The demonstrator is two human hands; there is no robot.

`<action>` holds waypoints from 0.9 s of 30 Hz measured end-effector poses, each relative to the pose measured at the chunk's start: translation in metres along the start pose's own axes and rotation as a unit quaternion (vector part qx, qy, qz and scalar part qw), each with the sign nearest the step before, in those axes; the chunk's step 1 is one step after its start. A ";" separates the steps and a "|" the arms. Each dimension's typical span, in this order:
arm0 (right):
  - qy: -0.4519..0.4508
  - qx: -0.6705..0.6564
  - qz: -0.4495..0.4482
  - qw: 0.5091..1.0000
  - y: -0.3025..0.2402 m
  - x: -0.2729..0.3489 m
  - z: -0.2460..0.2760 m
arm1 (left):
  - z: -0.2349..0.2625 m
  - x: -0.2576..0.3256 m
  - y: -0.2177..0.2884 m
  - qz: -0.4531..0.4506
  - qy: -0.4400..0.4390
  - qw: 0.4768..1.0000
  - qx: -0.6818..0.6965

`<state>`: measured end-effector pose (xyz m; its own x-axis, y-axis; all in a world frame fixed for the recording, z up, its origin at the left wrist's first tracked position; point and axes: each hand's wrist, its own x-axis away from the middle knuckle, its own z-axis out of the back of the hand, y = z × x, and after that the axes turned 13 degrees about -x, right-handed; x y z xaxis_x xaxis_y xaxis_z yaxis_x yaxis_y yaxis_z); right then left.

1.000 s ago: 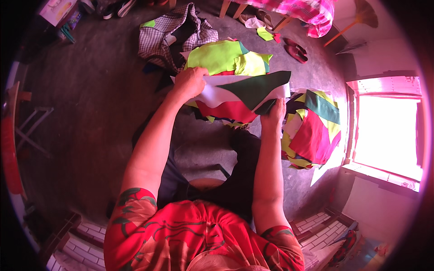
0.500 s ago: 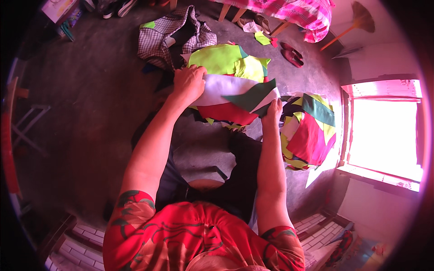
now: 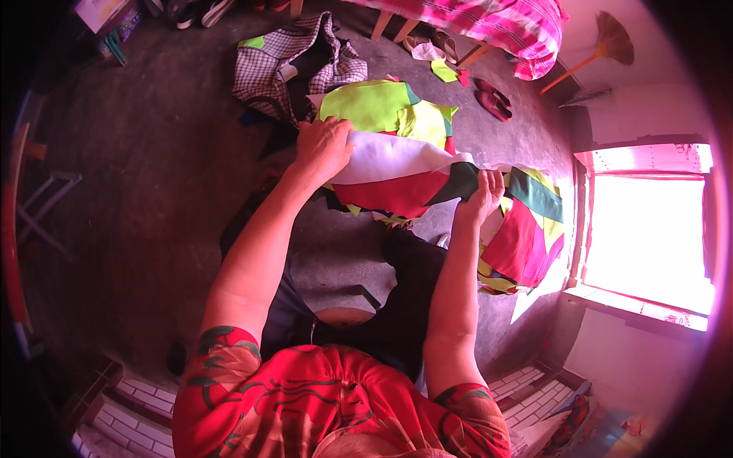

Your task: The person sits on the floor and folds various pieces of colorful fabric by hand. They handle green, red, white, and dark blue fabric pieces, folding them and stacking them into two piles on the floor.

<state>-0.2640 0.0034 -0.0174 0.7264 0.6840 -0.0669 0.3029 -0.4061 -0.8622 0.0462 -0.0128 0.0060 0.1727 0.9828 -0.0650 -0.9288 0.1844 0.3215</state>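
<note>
A white fabric piece stretches across the front of a heap of coloured cloth scraps. My left hand is closed on its left end. Farther right, my right hand grips a dark green fabric scrap, which overlaps the white piece's right end. Red cloth shows below the white piece, and a yellow-green scrap lies just beyond it. A second heap with red cloth on it sits right of my right hand, partly hidden by it.
A checked cloth bag lies on the floor beyond my left hand. Dark red shoes and small scraps lie near a pink-covered piece of furniture. A broom leans at the right wall, near a bright window.
My right hand has moved right and slightly down, drawing the green scrap along the white piece toward the second heap. My left hand has stayed nearly in place.
</note>
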 end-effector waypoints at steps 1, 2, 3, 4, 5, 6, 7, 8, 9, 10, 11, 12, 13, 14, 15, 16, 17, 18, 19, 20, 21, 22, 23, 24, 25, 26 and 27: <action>-0.027 0.044 0.032 0.998 -0.002 0.004 -0.004 | 0.000 0.000 0.000 0.000 -0.001 1.000 0.002; -0.054 0.088 0.064 0.993 -0.004 0.008 -0.007 | 0.000 0.000 0.001 0.000 -0.002 1.000 0.004; -0.080 0.115 0.086 0.986 -0.007 0.012 -0.011 | 0.001 0.000 0.002 -0.001 -0.001 1.000 0.008; -0.098 0.185 0.141 0.968 -0.011 0.019 -0.018 | 0.001 0.000 0.002 -0.004 -0.006 1.000 0.025; -0.114 0.254 0.194 0.941 -0.016 0.026 -0.025 | 0.001 0.000 0.001 -0.007 -0.012 0.999 0.043; -0.129 0.321 0.248 0.905 -0.022 0.033 -0.033 | 0.000 0.000 0.002 -0.011 -0.018 0.998 0.061; -0.146 0.323 0.316 0.880 -0.026 0.039 -0.041 | 0.001 -0.001 0.004 -0.012 -0.046 0.994 0.096; -0.151 0.316 0.319 0.881 -0.029 0.044 -0.047 | 0.003 -0.001 0.007 -0.012 -0.074 0.989 0.131; -0.156 0.309 0.322 0.881 -0.032 0.049 -0.051 | 0.004 -0.001 0.010 -0.013 -0.102 0.981 0.166; -0.160 0.303 0.325 0.881 -0.033 0.051 -0.052 | 0.003 -0.002 0.013 -0.024 -0.135 0.969 0.205; -0.183 0.284 0.296 0.894 -0.030 0.050 -0.050 | 0.002 -0.003 0.016 -0.035 -0.168 0.955 0.244; -0.238 0.297 0.302 0.874 -0.030 0.052 -0.052 | 0.001 -0.003 0.019 -0.045 -0.199 0.938 0.281; -0.268 0.170 0.145 0.937 -0.030 0.062 -0.057 | 0.000 -0.002 0.022 -0.060 -0.202 0.926 0.313; -0.297 0.073 0.020 0.952 -0.025 0.070 -0.059 | -0.001 0.001 0.026 -0.075 -0.204 0.913 0.345; -0.296 -0.020 -0.106 0.949 -0.021 0.079 -0.062 | -0.002 0.004 0.028 -0.089 -0.205 0.899 0.376; -0.300 -0.072 -0.191 0.932 -0.015 0.083 -0.060 | -0.003 0.003 0.031 -0.093 -0.224 0.886 0.396; -0.316 -0.101 -0.198 0.922 -0.010 0.087 -0.060 | -0.002 0.002 0.033 -0.083 -0.251 0.852 0.453; -0.340 -0.111 -0.205 0.911 -0.011 0.089 -0.064 | 0.000 0.002 0.035 -0.070 -0.275 0.814 0.507; -0.339 -0.138 -0.243 0.898 -0.009 0.088 -0.061 | 0.002 0.003 0.037 -0.051 -0.249 0.814 0.522; -0.337 -0.164 -0.282 0.883 -0.008 0.086 -0.059 | 0.004 0.003 0.040 -0.033 -0.223 0.812 0.538; -0.333 -0.196 -0.303 0.871 -0.010 0.087 -0.060 | 0.006 0.005 0.040 -0.012 -0.196 0.812 0.550; -0.329 -0.227 -0.323 0.858 -0.015 0.087 -0.063 | 0.008 0.004 0.038 0.000 -0.206 0.800 0.563; -0.325 -0.258 -0.344 0.842 -0.017 0.086 -0.063 | 0.010 0.002 0.035 0.012 -0.216 0.789 0.576; -0.323 -0.253 -0.335 0.848 -0.018 0.082 -0.061 | 0.011 -0.001 0.034 0.022 -0.225 0.775 0.590; -0.321 -0.264 -0.336 0.845 -0.019 0.079 -0.059 | 0.000 -0.004 0.034 0.040 -0.175 0.800 0.572; -0.319 -0.276 -0.337 0.841 -0.019 0.077 -0.059 | -0.003 -0.003 0.033 0.038 -0.188 0.772 0.606; -0.307 -0.263 -0.333 0.852 -0.018 0.076 -0.059 | -0.004 -0.002 0.033 0.036 -0.202 0.743 0.637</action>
<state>-0.1778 0.0276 0.0229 -0.1247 0.9914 -0.0398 0.8742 0.0908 -0.4771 0.0136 -0.0088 0.0129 0.4617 0.8636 0.2023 0.0801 -0.2678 0.9601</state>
